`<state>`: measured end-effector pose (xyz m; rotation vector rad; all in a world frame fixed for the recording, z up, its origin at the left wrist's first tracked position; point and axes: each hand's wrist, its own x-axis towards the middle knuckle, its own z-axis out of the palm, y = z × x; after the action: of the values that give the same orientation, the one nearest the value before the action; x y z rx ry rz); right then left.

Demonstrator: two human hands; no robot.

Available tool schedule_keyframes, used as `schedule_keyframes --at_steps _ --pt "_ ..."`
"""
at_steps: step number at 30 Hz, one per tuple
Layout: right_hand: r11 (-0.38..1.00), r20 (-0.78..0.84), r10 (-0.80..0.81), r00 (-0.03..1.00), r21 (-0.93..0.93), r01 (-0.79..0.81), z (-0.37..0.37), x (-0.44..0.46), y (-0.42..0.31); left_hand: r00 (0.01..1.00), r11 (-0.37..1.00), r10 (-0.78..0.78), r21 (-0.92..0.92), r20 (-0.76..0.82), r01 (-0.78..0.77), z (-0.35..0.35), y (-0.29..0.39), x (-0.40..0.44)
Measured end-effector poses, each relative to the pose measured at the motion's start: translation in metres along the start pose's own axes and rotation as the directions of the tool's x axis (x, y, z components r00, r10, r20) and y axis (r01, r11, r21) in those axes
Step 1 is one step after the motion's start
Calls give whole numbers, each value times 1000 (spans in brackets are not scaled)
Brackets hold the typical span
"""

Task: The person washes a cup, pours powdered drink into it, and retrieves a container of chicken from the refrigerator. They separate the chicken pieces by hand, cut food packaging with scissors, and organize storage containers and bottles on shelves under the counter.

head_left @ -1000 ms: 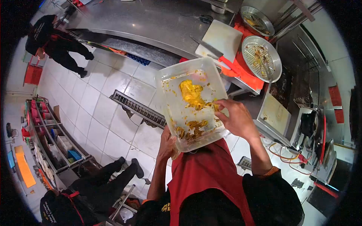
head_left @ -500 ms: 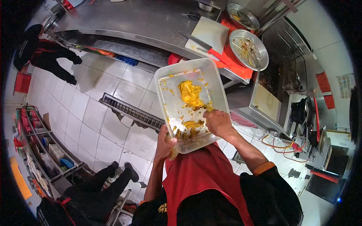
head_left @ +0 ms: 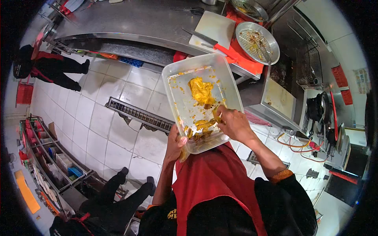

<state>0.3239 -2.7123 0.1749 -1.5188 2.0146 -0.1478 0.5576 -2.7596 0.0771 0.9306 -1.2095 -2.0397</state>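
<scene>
A clear plastic container (head_left: 232,84) is tilted in front of my red apron. My left hand (head_left: 174,144) is closed on its near left edge, thumb over the rim; a yellowish-brown thing (head_left: 183,155) shows below that thumb, too unclear to name. Inside lies a large lump of yellow-coated meat (head_left: 201,90), with smaller yellow-brown pieces (head_left: 202,125) nearer me and bits of marinade scattered about. Over the right side of the container, my right hand (head_left: 236,125) pinches a yellow-coated piece of meat (head_left: 217,113), partly hidden by the fingers.
A steel counter (head_left: 134,23) bears a white cutting board (head_left: 214,29), a red-handled knife (head_left: 202,37) and a perforated metal pan (head_left: 250,45). A floor drain (head_left: 138,115) crosses the tiles. Two people stand at left, one far (head_left: 59,69), one near (head_left: 106,208).
The right hand with its piece has shifted slightly right, and the view has turned a little. Both people at left appear slightly shifted. My left hand keeps its hold on the container.
</scene>
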Motion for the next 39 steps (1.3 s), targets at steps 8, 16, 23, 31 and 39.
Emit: schedule_keyframes --at_steps 8,16,23,31,39 --pt "965 31 -260 965 -12 261 -7 18 -9 999 996 -5 91 54 0 -2 18 9" --pt "966 -214 -226 950 -172 191 -7 50 13 998 992 -9 128 67 0 -2 18 17" --pt "921 190 -366 911 -62 384 3 33 1 998 995 -2 98 69 -4 -4 19 23" --pt "807 4 -148 989 578 119 -44 38 7 1000 999 16 51 8 -16 -24 -8 35" --pt "-121 15 197 980 993 9 -68 1 34 997 997 22 -69 -75 -27 -93 12 101"
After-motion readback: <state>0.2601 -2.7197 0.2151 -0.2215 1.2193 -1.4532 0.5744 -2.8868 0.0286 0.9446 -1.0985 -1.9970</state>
